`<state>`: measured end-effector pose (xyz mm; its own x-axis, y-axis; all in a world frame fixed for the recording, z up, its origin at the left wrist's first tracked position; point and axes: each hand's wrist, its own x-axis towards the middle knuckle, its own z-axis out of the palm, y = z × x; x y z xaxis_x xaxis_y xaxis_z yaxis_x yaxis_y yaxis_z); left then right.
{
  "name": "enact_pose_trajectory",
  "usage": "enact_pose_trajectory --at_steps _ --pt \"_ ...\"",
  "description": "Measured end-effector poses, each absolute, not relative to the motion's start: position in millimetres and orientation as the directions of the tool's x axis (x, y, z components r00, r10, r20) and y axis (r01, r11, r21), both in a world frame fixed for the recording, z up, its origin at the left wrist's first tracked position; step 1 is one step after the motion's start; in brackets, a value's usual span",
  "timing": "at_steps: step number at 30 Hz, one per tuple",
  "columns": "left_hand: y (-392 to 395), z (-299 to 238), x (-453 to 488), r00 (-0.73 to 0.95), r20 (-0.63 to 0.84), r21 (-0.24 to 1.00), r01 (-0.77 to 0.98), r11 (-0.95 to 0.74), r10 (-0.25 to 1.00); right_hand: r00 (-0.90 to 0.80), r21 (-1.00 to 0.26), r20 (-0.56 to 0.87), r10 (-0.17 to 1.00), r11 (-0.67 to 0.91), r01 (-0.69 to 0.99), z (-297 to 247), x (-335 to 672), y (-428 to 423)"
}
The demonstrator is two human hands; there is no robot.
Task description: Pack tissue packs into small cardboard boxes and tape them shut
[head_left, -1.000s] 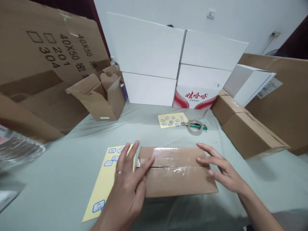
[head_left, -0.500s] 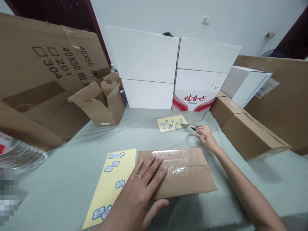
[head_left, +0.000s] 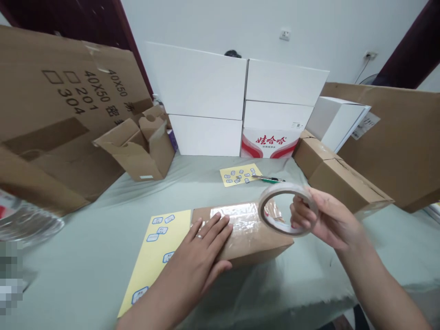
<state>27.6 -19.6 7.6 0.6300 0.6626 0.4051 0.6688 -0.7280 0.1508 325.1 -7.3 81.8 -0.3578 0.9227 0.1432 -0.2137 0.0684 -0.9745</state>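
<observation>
My left hand [head_left: 202,247] lies flat on the left part of a brown cardboard box [head_left: 237,240], fingers stretched out, a ring on one finger. Clear shiny tape covers the middle of the box top. My right hand [head_left: 319,217] grips a roll of tape [head_left: 268,204] by its right side, with fingers curled through the ring. The roll is raised over the box's right end. Left of the box, partly under my left forearm, is a yellow sheet [head_left: 151,256] with blue-edged labels. Behind the roll, a box cutter [head_left: 270,178] touches a smaller yellow label sheet [head_left: 229,178].
An open brown carton [head_left: 146,158] stands at the back left. White boxes [head_left: 206,135] form a wall behind the table. Brown boxes [head_left: 338,176] line the right side. At the left edge lies a clear plastic bottle [head_left: 30,220].
My right hand has picked up the tape roll from beside the small yellow sheet and brought it nearer, over the box. My left hand stays on the box.
</observation>
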Motion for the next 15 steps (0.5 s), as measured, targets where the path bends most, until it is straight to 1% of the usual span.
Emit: enact_pose_trajectory --at_steps 3,5,7,9,11,12,13,15 --pt "-26 28 32 0.554 0.340 0.302 0.700 -0.647 0.759 -0.464 -0.967 0.126 0.877 0.004 -0.255 77 310 -12" --pt "-31 41 39 0.497 0.303 0.418 0.697 -0.582 0.813 -0.501 -0.961 0.129 0.856 -0.017 -0.277 70 299 -15" --pt "-34 50 47 0.468 0.276 0.536 0.650 -0.539 0.840 -0.524 -0.960 0.132 0.842 -0.024 -0.280 61 290 -17" --pt "-35 52 54 0.422 0.261 0.658 0.581 -0.480 0.868 -0.540 -0.969 0.138 0.831 0.002 -0.245 53 283 -19" --pt "-35 50 59 0.349 0.259 0.758 0.504 -0.413 0.901 -0.546 -0.985 0.161 0.822 0.102 -0.136 49 281 -21" --pt "-34 48 59 0.312 0.264 0.795 0.465 -0.389 0.913 -0.529 -0.980 0.191 0.827 0.189 -0.059 49 282 -22" --pt "-34 47 59 0.289 0.272 0.823 0.425 -0.377 0.918 -0.499 -0.957 0.239 0.833 0.290 0.026 51 283 -22" --pt "-33 45 58 0.286 0.278 0.869 0.333 -0.367 0.917 -0.437 -0.862 0.359 0.825 0.472 0.184 59 287 -23"
